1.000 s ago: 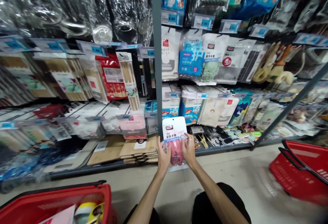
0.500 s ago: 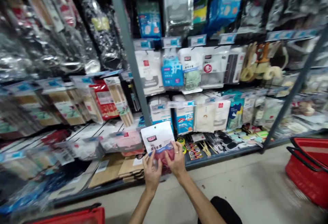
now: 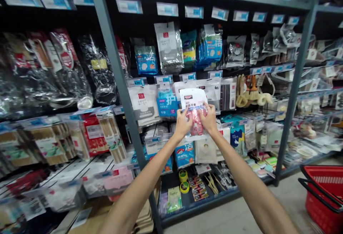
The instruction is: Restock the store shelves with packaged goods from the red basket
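Between both hands is a package of gloves (image 3: 193,100), white at the top with a clear window over pink contents. My left hand (image 3: 183,122) grips its left side, thumb lying across the front. On the right side my right hand (image 3: 209,118) holds it the same way. Both arms stretch forward, and the package is upright in front of the hanging goods. Just behind it and to the left hangs a blue PVC glove packet (image 3: 167,104). The rear of the package and the fingers behind it are hidden.
A grey shelf post (image 3: 118,69) rises left of the arms, another post (image 3: 294,84) to the right. Low on the shelf lie yellow tape rolls (image 3: 184,187) and small battery packs (image 3: 198,187). On the floor at right stands a red shopping basket (image 3: 324,194).
Both hands have lifted the glove package up and to the right, from near the bottom shelf to the hanging rows. The view has tilted upward, showing the upper price tags.
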The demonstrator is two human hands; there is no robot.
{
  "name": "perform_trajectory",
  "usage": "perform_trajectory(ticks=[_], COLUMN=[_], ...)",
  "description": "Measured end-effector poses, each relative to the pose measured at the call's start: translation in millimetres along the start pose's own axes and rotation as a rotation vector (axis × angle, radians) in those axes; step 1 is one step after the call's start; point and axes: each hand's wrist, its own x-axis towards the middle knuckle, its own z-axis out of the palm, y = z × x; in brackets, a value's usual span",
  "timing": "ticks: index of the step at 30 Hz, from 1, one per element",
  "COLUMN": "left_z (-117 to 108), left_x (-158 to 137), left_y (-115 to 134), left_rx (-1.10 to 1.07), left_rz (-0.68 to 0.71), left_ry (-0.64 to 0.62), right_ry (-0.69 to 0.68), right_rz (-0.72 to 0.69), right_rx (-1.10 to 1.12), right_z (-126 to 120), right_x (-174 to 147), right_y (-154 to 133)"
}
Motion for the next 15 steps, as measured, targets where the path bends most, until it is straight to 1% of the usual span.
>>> perform_trajectory(ticks=[2,5,9,15], left_z=[2,-1,-5,-5], left_x=[25,45,59,68], left_y=[-7,-16,-24,-30], left_rx=[0.000,-0.009,0.003,0.006], left_rz=[0.017,0.068,0.102,0.059], left_ry=[0.011,0.042,0.067,0.067], right_ry=[0.008,0.032,0.019,-0.032], right_rz=[-0.022,-0.078,-0.125,-0.112], right_rx=[0.007,0.012,-0.007,-0.030], right_z=[12,25,37,43], right_x=[25,49,68,77], right_y=[6,10,13,17])
